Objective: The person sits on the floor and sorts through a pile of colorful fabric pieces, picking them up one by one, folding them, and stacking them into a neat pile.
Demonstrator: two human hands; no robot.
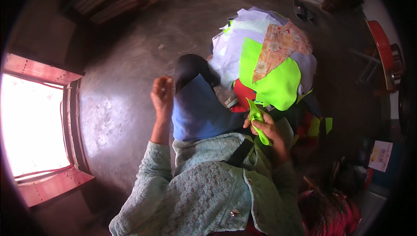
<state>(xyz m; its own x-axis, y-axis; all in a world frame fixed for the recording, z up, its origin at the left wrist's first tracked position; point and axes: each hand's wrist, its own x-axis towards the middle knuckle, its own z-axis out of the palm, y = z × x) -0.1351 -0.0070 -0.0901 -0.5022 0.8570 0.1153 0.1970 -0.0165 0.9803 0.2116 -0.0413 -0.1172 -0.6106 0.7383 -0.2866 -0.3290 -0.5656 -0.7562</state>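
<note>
Where the lime cloth piece [254, 111] is grasped, bunched, by the fingers of the right hand [266, 128], fabric pile [234, 47] just beyond them, edges are best kept aligned; left hand [162, 95] curled, blurred: whether anything is held cannot be told.

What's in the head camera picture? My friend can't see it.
A person's right hand grips a small bright-green cloth, while the left hand is raised, fingers curled. Blue fabric shows between the hands; ahead is a heap of white, green and flowered cloth.
</note>
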